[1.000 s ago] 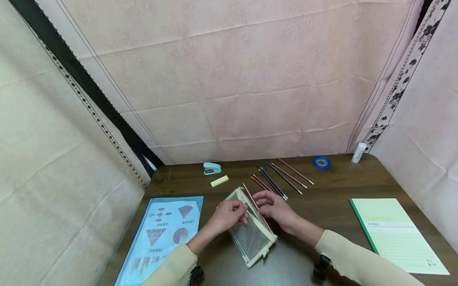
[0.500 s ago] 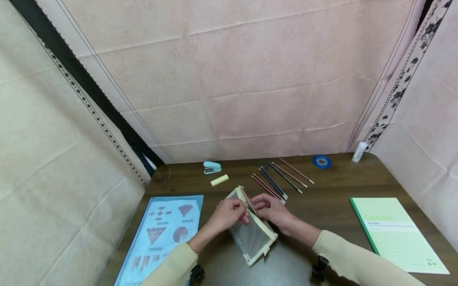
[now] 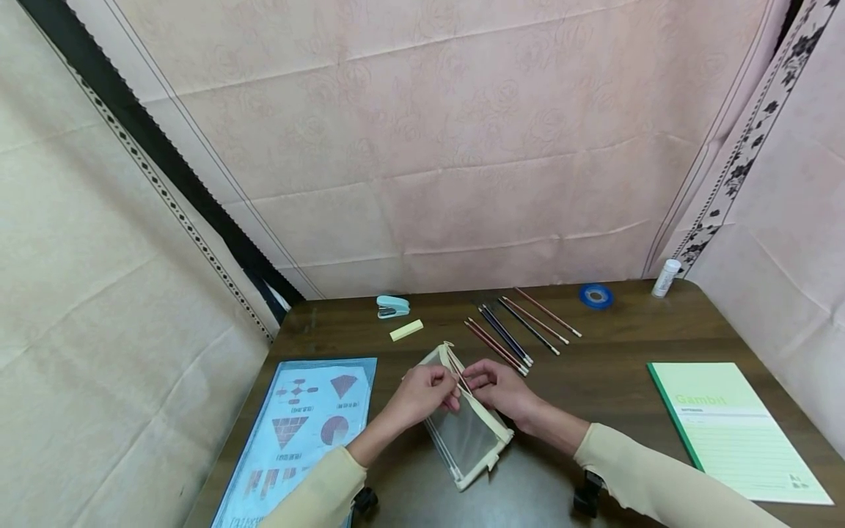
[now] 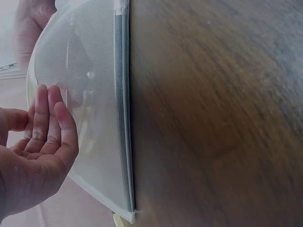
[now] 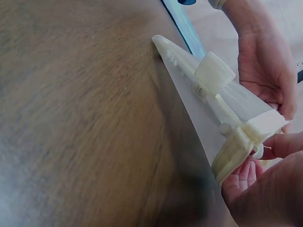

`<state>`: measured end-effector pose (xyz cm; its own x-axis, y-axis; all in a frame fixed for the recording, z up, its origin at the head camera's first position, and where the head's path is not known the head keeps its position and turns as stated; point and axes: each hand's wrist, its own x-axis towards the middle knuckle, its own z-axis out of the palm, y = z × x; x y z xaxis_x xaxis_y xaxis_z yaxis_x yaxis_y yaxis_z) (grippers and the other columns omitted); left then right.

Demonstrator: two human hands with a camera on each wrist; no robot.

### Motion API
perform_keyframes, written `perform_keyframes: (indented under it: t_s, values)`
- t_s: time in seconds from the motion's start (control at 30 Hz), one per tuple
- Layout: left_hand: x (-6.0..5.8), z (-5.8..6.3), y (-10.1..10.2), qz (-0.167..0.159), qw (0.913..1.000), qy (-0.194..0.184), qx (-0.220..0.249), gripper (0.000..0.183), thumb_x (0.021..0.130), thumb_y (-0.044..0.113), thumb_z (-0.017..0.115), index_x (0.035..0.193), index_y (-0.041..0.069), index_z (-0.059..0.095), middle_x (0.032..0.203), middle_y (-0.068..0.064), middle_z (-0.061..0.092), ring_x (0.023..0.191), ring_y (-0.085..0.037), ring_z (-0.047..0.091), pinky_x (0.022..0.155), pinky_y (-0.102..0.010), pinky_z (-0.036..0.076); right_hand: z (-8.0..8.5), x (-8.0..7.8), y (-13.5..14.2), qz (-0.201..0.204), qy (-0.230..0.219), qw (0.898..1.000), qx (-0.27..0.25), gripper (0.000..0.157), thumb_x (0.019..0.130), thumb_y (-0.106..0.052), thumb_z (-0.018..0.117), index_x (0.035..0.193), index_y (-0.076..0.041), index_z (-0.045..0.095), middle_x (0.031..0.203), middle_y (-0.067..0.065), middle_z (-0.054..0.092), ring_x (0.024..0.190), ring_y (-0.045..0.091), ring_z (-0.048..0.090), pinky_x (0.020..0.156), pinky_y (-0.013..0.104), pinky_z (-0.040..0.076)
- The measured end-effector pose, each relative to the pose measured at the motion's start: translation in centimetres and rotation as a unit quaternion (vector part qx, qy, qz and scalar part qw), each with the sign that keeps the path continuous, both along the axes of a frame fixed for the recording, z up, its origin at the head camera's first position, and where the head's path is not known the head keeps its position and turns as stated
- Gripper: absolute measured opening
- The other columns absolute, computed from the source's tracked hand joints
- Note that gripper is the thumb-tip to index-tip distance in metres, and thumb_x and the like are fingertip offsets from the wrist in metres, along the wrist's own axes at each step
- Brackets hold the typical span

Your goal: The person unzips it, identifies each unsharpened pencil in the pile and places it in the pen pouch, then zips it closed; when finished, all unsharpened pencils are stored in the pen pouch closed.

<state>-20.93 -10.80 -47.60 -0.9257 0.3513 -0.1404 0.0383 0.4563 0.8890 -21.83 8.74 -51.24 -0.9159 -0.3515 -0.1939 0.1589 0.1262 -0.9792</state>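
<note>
A cream zip pencil pouch (image 3: 467,438) with mesh sides stands slanted on the table between both hands. My left hand (image 3: 425,396) pinches the upper edge of its opening between thumb and curled fingers. On the opposite side, my right hand (image 3: 505,394) holds a reddish pencil (image 3: 458,367) that lies mostly within the opening. In the right wrist view, the right thumb and fingers (image 5: 283,144) close around a small white tip at the pouch's end. Through the mesh in the left wrist view, the pouch's contents are blurred.
Several dark and reddish pencils (image 3: 521,326) lie behind the right hand. A stapler (image 3: 392,306), a yellow eraser-like block (image 3: 405,330), blue tape (image 3: 596,296) and a white tube (image 3: 666,278) stand farther back. A blue folder (image 3: 297,440) lies left, a green notepad (image 3: 736,433) right.
The pencil has gone from lying along the pouch's edge down into its opening, the right hand moving slightly left with it. My left hand keeps its grip on the pouch.
</note>
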Motion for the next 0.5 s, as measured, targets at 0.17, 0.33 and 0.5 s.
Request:
perform_keyframes:
  t_s: [0.17,0.33,0.5]
  values:
    - [0.02,-0.05,0.02,-0.003,1.0000,0.005,-0.001,0.027,0.099,0.030,0.052,0.082,0.015,0.068,0.074,-0.001,0.071,0.070,-0.015,0.071,0.069,-0.038,0.060,-0.03,-0.07,-0.04,-0.006,0.002,1.000,0.005,0.036,0.083,-0.006,0.068,0.117,-0.006,0.058,0.104,0.015,0.065,0.084,0.017,0.063,0.068,0.031,0.054]
    - [-0.01,-0.13,0.03,-0.004,0.9999,0.011,0.002,0.027,0.099,0.030,0.053,0.082,0.014,0.067,0.073,-0.002,0.071,0.069,-0.016,0.071,0.067,-0.037,0.060,0.41,0.13,0.01,-0.019,0.014,1.000,0.019,0.036,0.082,-0.002,0.064,0.117,-0.003,0.057,0.103,0.016,0.065,0.083,0.017,0.063,0.066,0.031,0.054]
    - [-0.02,-0.11,-0.01,0.000,1.0000,0.002,0.001,0.027,0.099,0.031,0.053,0.083,0.015,0.067,0.074,-0.002,0.071,0.070,-0.017,0.071,0.068,-0.037,0.059,0.83,0.27,0.16,-0.041,0.029,0.999,-0.001,0.034,0.083,0.001,0.061,0.118,0.002,0.057,0.104,0.022,0.064,0.083,0.021,0.063,0.070,0.035,0.057]
